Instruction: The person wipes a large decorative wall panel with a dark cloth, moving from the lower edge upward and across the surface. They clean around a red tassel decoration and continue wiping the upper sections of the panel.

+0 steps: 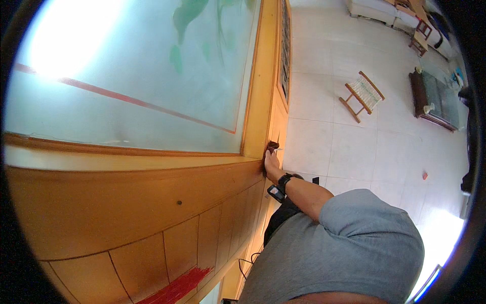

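Observation:
From the grey short sleeve my right arm reaches to the edge of a yellow-brown wooden door (258, 87). My right hand (272, 164) is closed around a small dark brown object (273, 146) against that edge; whether it is a handle or a loose thing cannot be told. The fingertips are mostly hidden. Around the wrist is a black band (284, 180), with a small black device (276, 193) beside it. My left hand is out of view. A frosted glass pane (152, 72) with green and red painted decoration fills the door's upper part.
A folding stool (365, 93) with a woven seat stands on the pale tiled floor (311, 144). Beyond it are a dark low table (436, 100) with a glass top, a small wooden chair (419, 41) and a pale sofa (374, 11). Red paint (178, 287) marks the door's lower panel.

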`<state>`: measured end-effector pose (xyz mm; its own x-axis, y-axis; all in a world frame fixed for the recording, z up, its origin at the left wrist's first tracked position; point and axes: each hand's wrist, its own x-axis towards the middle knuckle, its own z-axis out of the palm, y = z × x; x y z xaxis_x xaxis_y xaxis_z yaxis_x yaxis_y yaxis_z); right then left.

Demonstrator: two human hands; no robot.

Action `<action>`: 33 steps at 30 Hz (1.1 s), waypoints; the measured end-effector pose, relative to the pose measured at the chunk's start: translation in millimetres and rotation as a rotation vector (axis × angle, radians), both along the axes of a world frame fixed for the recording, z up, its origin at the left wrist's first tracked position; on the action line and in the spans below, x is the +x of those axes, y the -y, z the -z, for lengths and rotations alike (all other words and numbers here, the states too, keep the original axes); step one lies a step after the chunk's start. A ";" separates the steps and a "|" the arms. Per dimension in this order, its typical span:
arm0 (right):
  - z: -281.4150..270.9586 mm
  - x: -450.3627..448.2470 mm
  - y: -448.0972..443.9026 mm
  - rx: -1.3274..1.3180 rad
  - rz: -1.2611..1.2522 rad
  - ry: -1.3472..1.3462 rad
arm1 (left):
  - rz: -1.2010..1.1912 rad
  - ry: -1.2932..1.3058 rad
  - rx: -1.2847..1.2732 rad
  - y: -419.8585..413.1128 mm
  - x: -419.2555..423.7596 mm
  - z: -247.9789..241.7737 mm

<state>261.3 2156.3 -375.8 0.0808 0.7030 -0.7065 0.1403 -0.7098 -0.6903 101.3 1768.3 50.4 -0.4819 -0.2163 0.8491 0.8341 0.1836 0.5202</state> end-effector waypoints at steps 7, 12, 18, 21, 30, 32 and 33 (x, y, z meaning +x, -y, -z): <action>-38.8 29.5 -17.6 -0.017 -0.009 -0.204 | 0.123 0.196 0.213 -31.2 48.4 -32.1; -51.1 35.6 -92.6 0.015 0.141 -0.334 | 0.103 0.278 0.284 -25.2 72.0 -29.8; -28.8 58.7 -210.0 0.164 0.184 -0.362 | -0.463 0.194 -0.312 -36.9 114.1 -16.0; -40.1 83.6 -294.1 0.227 0.112 -0.190 | -0.740 0.185 -0.482 -83.2 151.0 -27.0; -41.3 78.8 -326.8 1.226 -1.116 0.898 | -0.686 -0.624 -0.907 -272.6 139.9 -87.4; -43.5 78.8 -289.1 1.343 -1.146 0.630 | -0.667 -0.757 -0.949 -302.7 121.4 -86.5; -47.0 75.5 -267.2 1.338 -1.144 0.440 | -0.749 -0.774 -0.934 -311.8 117.7 -84.7</action>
<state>336.9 2423.5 -328.9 -0.7928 0.5525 0.2573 0.4166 0.7995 -0.4328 219.0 2080.1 135.1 0.1378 0.5677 0.8116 0.4021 0.7168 -0.5697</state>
